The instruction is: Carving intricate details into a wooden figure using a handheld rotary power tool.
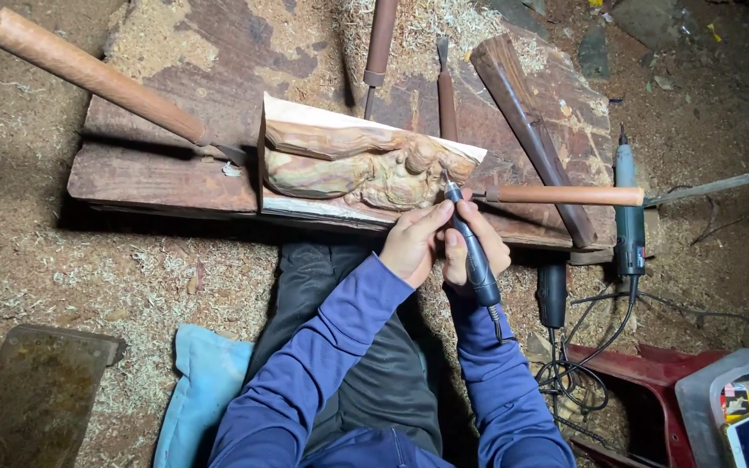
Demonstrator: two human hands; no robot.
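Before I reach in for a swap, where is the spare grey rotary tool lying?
In the head view, the grey rotary tool lies at the board's right end, right of the hands, beside the dark wooden mallet.

The carving lies on the board directly before you. Behind it rest two chisels and a mallet. A long handle lies to its left, another handle to its right. Farther right sits a second rotary tool. Your hands hold the rotary tool against the carving's right end.
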